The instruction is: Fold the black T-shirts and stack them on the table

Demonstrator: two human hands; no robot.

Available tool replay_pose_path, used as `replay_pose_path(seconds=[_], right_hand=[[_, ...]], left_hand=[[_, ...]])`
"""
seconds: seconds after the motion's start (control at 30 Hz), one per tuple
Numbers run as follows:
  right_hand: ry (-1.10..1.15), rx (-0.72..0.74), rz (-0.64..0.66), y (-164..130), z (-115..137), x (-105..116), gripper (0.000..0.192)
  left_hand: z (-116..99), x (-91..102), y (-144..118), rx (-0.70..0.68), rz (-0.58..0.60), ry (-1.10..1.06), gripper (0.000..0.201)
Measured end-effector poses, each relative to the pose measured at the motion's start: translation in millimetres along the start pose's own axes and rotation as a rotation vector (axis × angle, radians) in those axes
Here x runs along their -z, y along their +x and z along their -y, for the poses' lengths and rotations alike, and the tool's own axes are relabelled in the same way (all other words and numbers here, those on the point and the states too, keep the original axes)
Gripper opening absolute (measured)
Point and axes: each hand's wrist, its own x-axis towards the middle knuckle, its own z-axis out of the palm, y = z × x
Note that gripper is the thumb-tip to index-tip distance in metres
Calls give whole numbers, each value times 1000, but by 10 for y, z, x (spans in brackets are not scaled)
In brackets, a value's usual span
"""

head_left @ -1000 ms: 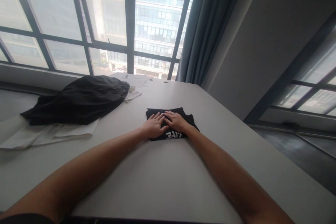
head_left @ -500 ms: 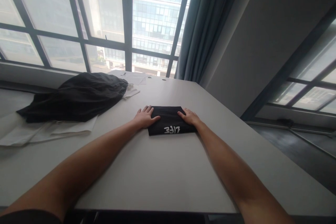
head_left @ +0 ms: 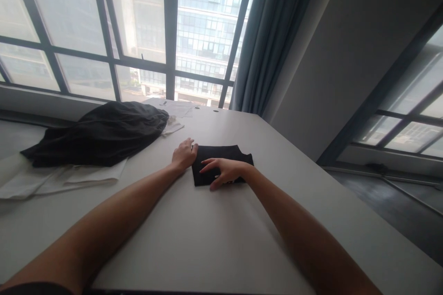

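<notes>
A folded black garment [head_left: 221,152] with white lettering lies on the white table; my right hand mostly covers the print. My left hand [head_left: 184,153] rests at the garment's left edge, its fingers slightly bent and apart. Across the front half of the cloth reaches my right hand [head_left: 226,170], fingers spread and pointing left, with nothing gripped. Whether its fingertips touch the fabric cannot be made out. A small corner of the cloth sticks out at the right, behind the right wrist.
On the left of the table [head_left: 194,239] lies a heaped black garment [head_left: 107,131] on top of white cloth or paper [head_left: 93,175]. Sheets of paper [head_left: 176,108] lie at the far end. Beyond are windows and a grey-blue curtain [head_left: 258,46].
My right hand has left the garment's right edge and swung left over the lettering. My left hand has shifted slightly left, off the top of the cloth to its edge.
</notes>
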Motion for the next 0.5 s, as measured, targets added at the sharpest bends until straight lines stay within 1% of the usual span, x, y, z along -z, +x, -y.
replay_pose_path(seconds=[0.03,0.1,0.17,0.27,0.33,0.4,0.47,0.5], right_hand=[[-16,2,-4,22,21,-33,70],[-53,-15,-58,45,-30,-72,65],[-98,-66,-128,44,-177,-71,58],[-197,-207,-232,9,-473,-31,55],[-297,-366,-327,-34,-666,-11,54],[-428,-583,-465,-96,-828,-3,51],[-535,-787,-587,-179,-951,13,49],[-564,-862,-619,-228,-999,32,47]], left_hand=[[-1,18,-4,9,-19,-32,51],[-7,41,-19,4,-25,-55,49],[-18,46,-40,-24,-11,-39,48],[-34,32,-66,-73,13,15,45],[-41,20,-70,-90,31,48,42],[-45,11,-66,-105,50,78,40],[-45,6,-60,-123,70,106,39],[-46,5,-57,-132,79,118,39]])
